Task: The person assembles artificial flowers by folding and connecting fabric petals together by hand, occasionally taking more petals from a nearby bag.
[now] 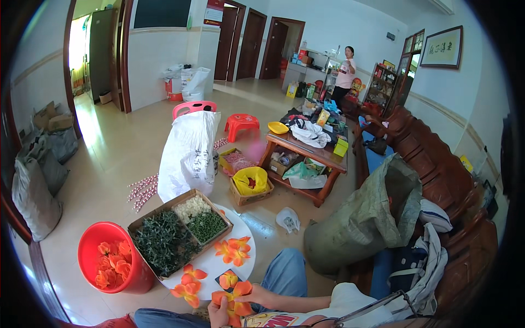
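Note:
Over the near edge of a round white table (247, 263), my left hand (219, 314) and my right hand (261, 296) pinch an orange-yellow artificial flower petal piece (238, 307) between them. Just beyond my fingers, a small yellow-orange petal piece (228, 280) lies on a dark square. More orange petal pieces (190, 285) are spread on the table to the left, and others (233, 251) lie farther back. A cardboard tray (232, 223) on the table holds dark green artificial leaves (164, 240), small green stems (206, 226) and whitish flower parts (191, 209).
A red bucket (87, 246) of orange flowers stands left of the table. Beyond are a white sack (186, 153), a carton with a yellow bag (250, 180) and a wooden coffee table (306, 148). A large green sack (350, 229) stands right. Another person (344, 79) stands far back.

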Demonstrator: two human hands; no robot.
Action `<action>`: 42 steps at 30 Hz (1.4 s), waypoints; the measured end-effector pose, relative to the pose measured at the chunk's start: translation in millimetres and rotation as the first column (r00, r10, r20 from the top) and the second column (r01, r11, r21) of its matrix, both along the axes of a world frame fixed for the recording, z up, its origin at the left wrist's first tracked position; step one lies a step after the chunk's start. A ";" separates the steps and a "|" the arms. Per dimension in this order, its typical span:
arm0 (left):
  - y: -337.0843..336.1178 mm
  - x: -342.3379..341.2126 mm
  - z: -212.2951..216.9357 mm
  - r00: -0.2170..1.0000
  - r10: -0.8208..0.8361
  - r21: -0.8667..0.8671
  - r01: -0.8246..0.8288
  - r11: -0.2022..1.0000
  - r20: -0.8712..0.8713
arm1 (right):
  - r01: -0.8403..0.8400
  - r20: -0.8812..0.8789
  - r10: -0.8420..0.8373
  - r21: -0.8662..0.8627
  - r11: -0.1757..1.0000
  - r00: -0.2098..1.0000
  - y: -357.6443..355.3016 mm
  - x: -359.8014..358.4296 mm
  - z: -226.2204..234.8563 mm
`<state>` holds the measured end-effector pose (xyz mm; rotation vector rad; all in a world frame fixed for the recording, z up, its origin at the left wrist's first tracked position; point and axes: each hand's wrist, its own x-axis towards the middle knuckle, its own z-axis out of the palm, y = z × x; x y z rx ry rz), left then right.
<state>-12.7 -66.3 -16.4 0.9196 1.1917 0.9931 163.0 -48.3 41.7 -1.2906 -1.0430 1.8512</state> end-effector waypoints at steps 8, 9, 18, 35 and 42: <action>-6.9 -4.0 -2.1 0.994 0.015 0.060 -0.009 0.998 -0.107 | 0.019 0.014 -0.019 -0.017 1.000 1.000 -2.8 -1.7 -10.4; -7.4 -3.6 -6.3 0.994 0.022 0.058 -0.016 0.998 -0.110 | 0.045 -0.025 -0.045 -0.006 0.999 0.999 -3.2 -3.4 -8.9; -10.9 -26.1 79.5 0.623 -0.214 0.044 0.276 0.960 0.752 | 0.036 0.018 -0.038 0.082 0.996 0.999 -5.0 -5.6 10.5; -16.8 7.9 -20.6 0.819 0.146 -0.088 -0.117 0.989 0.555 | 0.059 -0.036 -0.056 0.076 0.995 0.998 -0.9 -8.9 -9.5; -13.4 12.5 -74.1 0.847 0.138 -0.017 -0.150 0.988 0.514 | 0.048 -0.057 -0.044 0.083 0.995 0.997 -2.7 -12.1 14.3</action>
